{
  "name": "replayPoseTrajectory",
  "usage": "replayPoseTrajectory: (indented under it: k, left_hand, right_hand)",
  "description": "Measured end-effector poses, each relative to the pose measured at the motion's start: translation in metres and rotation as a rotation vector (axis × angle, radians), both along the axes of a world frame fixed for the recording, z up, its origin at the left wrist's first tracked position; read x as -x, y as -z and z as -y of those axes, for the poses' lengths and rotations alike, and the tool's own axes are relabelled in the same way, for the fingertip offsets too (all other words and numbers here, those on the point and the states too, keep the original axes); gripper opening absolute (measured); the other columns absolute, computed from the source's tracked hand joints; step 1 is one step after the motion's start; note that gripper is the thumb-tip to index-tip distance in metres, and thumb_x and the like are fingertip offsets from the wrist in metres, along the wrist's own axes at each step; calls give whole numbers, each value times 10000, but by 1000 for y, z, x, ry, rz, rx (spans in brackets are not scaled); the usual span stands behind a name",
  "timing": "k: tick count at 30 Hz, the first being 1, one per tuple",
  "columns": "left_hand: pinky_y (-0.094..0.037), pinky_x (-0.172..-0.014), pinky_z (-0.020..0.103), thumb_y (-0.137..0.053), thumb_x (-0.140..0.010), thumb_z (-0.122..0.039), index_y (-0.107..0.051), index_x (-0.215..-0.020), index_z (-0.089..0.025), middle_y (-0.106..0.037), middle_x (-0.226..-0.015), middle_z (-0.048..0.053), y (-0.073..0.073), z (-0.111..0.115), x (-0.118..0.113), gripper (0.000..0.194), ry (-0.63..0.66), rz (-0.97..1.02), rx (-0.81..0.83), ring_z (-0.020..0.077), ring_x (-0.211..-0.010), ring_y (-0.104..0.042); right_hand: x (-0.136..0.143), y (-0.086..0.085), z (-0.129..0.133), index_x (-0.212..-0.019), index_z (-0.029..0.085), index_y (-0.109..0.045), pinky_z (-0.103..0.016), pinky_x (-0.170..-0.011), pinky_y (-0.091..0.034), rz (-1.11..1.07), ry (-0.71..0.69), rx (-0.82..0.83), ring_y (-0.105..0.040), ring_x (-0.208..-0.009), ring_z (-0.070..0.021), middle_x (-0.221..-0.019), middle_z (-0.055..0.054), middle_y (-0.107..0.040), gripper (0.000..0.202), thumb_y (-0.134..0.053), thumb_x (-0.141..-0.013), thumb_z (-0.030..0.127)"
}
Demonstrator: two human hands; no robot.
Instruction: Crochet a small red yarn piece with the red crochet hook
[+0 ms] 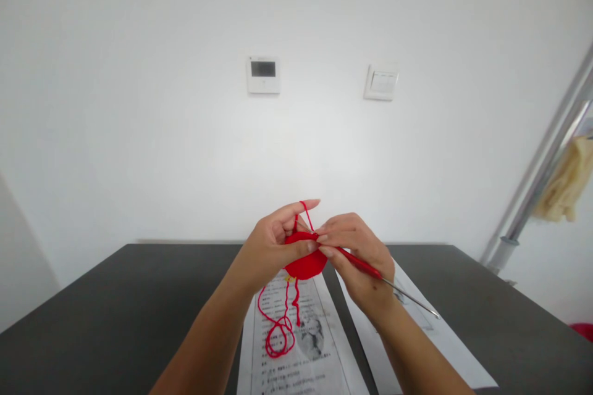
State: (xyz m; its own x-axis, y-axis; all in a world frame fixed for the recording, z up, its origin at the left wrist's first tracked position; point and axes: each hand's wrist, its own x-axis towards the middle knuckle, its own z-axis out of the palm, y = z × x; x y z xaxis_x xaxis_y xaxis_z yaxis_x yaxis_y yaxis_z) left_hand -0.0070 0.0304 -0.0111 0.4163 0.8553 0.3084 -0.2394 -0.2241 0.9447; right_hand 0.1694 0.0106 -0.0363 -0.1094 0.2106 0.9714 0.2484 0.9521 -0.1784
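A round red crochet piece (pixel 306 266) is pinched between the thumb and fingers of my left hand (pixel 280 241). Red yarn (pixel 309 217) loops over my raised left index finger and runs down to the top edge of the piece. My right hand (pixel 359 253) grips a crochet hook (pixel 364 266) with a red handle and a metal shaft pointing down to the right. The hook's working tip meets the piece's upper right edge, mostly hidden by my fingers. A small yellow item (pixel 290 279) sits at the piece's lower edge, where loose red strands hang down.
Two printed sheets lie on the dark table (pixel 92 327): a left sheet (pixel 333 352) under the coiled yarn (pixel 278 342), and a right sheet (pixel 445 345). On the white wall are a control panel (pixel 264 75) and a switch (pixel 382 82). A metal pole (pixel 546 176) stands at right.
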Motion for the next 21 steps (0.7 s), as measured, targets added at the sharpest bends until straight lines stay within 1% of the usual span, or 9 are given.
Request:
replayPoseTrajectory:
  k: [4,7,8,9,11,13,15,17,21]
  left_hand:
    - [-527,-702,273,-847,-738,-284,-619,-1438,-186,-700,-796,-9,0,5,-3,743,-110,-49,-106,144,-709,-642]
    - [-529,-771,291,-749,-829,-262,-633,-1422,-193,-689,-815,-8,1,10,-10,608,-275,-88,-201,157,-775,-644]
    - [-530,-789,294,-749,-825,-257,-635,-1413,-186,-700,-837,-1,1,11,-11,603,-283,-75,-193,162,-799,-651]
    - [-532,-792,296,-763,-809,-256,-633,-1408,-176,-715,-857,8,1,10,-12,618,-257,-52,-161,167,-812,-660]
    - [-537,-774,299,-814,-756,-258,-617,-1407,-155,-747,-900,32,0,7,-10,688,-108,12,-37,176,-813,-682]
    - [-535,-777,297,-870,-697,-248,-653,-1349,-143,-766,-889,45,-2,2,-4,695,31,54,69,184,-820,-704]
    - [-526,-785,288,-909,-646,-237,-698,-1288,-144,-775,-867,49,-3,-2,3,682,126,77,139,184,-818,-715]
    - [-507,-739,265,-928,-621,-238,-735,-1249,-154,-778,-848,50,-3,-5,9,663,194,85,181,167,-760,-707]
    - [-446,-629,229,-929,-613,-219,-785,-1190,-170,-777,-845,58,-1,-6,14,596,299,120,209,122,-640,-657]
  right_hand:
    - [4,2,-5,-1067,274,-683,-367,-775,-600,56,99,-33,-693,-914,-212,-971,-49,-731,195,-624,-968,117]
    - [8,8,-13,-1087,267,-635,-391,-803,-595,100,227,-112,-670,-937,-228,-1002,-65,-712,175,-580,-981,139]
    - [9,10,-16,-1081,267,-625,-405,-828,-593,104,275,-140,-663,-961,-236,-1013,-71,-706,160,-576,-983,150]
    - [11,12,-18,-1082,267,-616,-419,-856,-589,103,309,-167,-657,-994,-245,-1031,-76,-700,149,-577,-985,161]
    - [13,15,-19,-1090,271,-603,-435,-896,-581,101,315,-199,-649,-1046,-256,-1051,-80,-695,122,-579,-995,198]
    - [13,12,-15,-1100,276,-599,-431,-898,-578,112,237,-163,-656,-1048,-254,-1047,-72,-705,96,-566,-1013,248]
    - [9,6,-8,-1095,277,-614,-415,-887,-575,123,129,-37,-673,-1017,-242,-1036,-59,-724,94,-547,-1029,280]
    - [5,-2,0,-1083,272,-648,-386,-902,-564,110,56,80,-678,-1018,-221,-1039,-47,-737,105,-568,-1024,241]
    - [-2,-10,8,-1026,267,-725,-353,-930,-545,70,-42,118,-678,-1017,-200,-1026,-30,-770,107,-678,-969,189]
